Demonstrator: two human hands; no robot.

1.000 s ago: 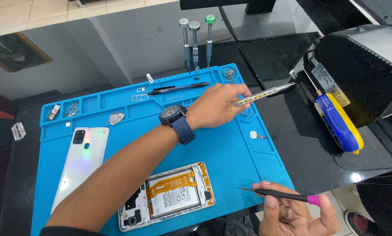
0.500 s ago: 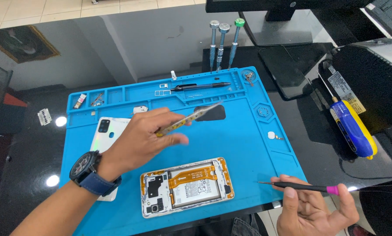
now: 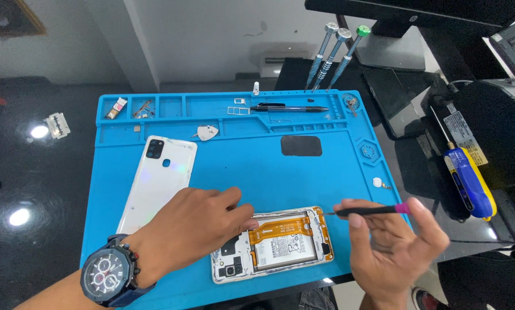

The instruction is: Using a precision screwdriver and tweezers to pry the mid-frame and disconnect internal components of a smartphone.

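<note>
Phone point(image 3: 280, 247) lies under left hand point(image 3: 197, 221) fingers point(image 3: 243, 221), right hand point(image 3: 392, 247) beside.

The left hand point(image 3: 197, 221) no longer holds the flat metal tool and now rests on the upper left edge of the open phone point(image 3: 274, 244). The right hand point(image 3: 392, 247) lifts the thin black tool point(image 3: 369, 210) closer to the phone's right end.

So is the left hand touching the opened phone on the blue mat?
Touching. In the head view the left hand lies over the top left of the opened phone, fingers pressing on its frame. The right hand holds a thin tool above it.
</note>
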